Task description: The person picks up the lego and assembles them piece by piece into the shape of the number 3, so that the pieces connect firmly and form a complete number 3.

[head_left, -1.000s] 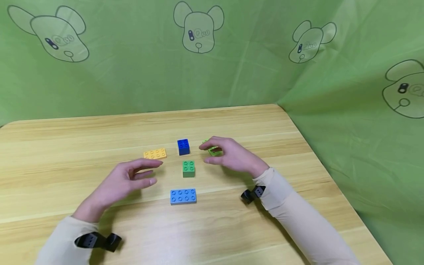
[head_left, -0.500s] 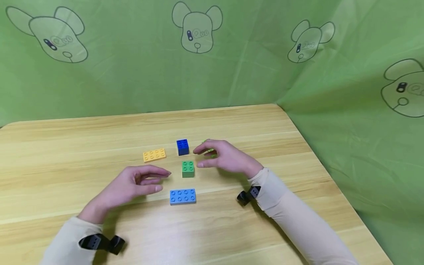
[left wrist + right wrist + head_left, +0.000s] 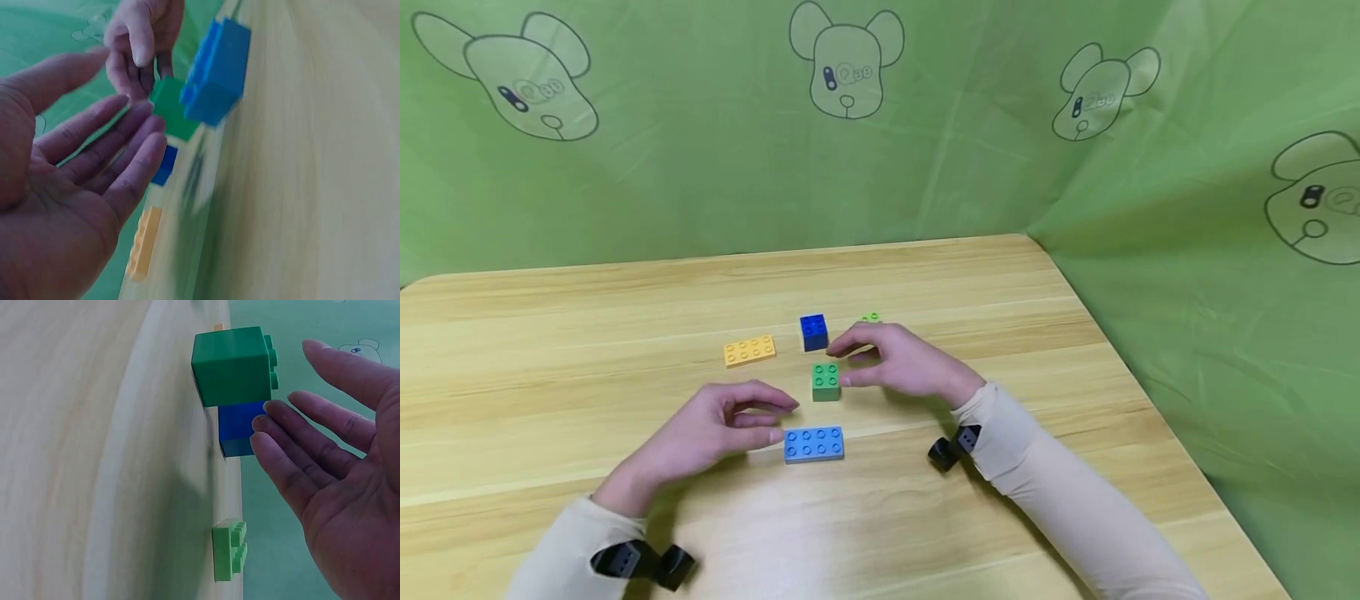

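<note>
My left hand (image 3: pixel 718 429) hovers just left of the light blue brick (image 3: pixel 814 445), its fingers loosely bent and nothing between them. To the right of the square green brick (image 3: pixel 826 382) is my right hand (image 3: pixel 906 360), fingers spread and holding nothing. Behind the green brick stands a dark blue brick (image 3: pixel 813 332), close to the right fingertips. The right wrist view shows a gap between thumb and fingers beside the green brick (image 3: pixel 231 367). A light green brick (image 3: pixel 228 550) is mostly hidden behind the right hand in the head view.
A flat yellow-orange brick (image 3: pixel 749 351) lies at the back left of the bricks, on the wooden table (image 3: pixel 587 350). Green cloth (image 3: pixel 715 167) with printed bear heads hangs along the far and right sides. Black cameras sit on both wrists.
My left hand has moved right and nearer, toward the light blue brick. The right hand has shifted left toward the green brick, uncovering the light green brick's far end. The bricks have stayed put.
</note>
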Demonstrator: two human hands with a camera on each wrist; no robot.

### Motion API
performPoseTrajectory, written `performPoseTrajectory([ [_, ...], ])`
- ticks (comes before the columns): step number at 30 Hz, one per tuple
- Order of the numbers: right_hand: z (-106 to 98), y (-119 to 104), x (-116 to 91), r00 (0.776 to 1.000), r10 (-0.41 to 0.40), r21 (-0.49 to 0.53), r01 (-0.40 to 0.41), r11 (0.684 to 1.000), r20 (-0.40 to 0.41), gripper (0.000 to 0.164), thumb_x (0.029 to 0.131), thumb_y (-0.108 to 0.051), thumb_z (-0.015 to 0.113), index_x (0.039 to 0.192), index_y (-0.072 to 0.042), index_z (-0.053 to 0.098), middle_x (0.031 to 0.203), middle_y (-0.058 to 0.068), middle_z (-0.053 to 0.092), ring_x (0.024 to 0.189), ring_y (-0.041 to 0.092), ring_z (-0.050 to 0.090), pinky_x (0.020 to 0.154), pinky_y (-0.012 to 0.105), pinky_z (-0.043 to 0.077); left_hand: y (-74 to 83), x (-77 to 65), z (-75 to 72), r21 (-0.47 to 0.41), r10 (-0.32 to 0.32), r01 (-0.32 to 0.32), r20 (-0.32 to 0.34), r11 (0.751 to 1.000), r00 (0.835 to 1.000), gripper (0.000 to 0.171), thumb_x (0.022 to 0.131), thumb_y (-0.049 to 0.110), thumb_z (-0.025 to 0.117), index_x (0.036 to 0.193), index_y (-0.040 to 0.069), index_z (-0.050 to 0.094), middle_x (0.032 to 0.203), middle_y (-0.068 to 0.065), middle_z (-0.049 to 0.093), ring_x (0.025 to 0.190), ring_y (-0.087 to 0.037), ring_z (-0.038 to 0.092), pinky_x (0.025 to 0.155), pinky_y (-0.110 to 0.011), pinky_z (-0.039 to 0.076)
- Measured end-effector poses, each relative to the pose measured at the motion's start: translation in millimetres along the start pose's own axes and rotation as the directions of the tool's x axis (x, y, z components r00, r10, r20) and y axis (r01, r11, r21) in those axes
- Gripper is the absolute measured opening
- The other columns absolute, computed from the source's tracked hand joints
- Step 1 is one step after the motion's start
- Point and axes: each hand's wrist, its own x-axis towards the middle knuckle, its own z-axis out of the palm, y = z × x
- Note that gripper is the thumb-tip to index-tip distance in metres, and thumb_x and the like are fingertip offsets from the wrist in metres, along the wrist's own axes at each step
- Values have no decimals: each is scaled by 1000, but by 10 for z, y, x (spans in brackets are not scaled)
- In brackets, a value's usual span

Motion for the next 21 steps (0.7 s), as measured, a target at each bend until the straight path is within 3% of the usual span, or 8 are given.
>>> performPoseTrajectory([
  [5, 14, 1, 10, 1000, -3, 16, 3, 1000, -9, 40, 89, -16, 75, 125, -5, 63, 123, 2, 61, 116, 23, 57, 101, 33, 45, 31, -14, 59, 21, 3, -3, -10, 1000, 1000, 42, 89, 11, 73, 126, -3, 61, 127, -18, 60, 117, -34, 59, 95, -29, 49],
  [10, 53, 5, 22, 1000, -12, -4, 12, 1000, 13, 40, 89, -15, 75, 126, -6, 63, 122, 0, 61, 114, 17, 57, 101, 32, 45, 52, -11, 106, 53, -33, 34, -21, 998, 999, 41, 87, 15, 76, 124, 1, 63, 127, -14, 61, 115, -34, 60, 95, -33, 50],
  [21, 125, 10, 65, 999, 8, -30, -7, 1000, 40, 44, 89, -19, 75, 129, -7, 61, 122, -3, 60, 113, 15, 58, 99, 30, 47, 44, -2, 215, 239, 14, -4, -43, 971, 999, 42, 85, 18, 78, 122, 3, 65, 121, -8, 63, 112, -28, 60, 99, -45, 47],
])
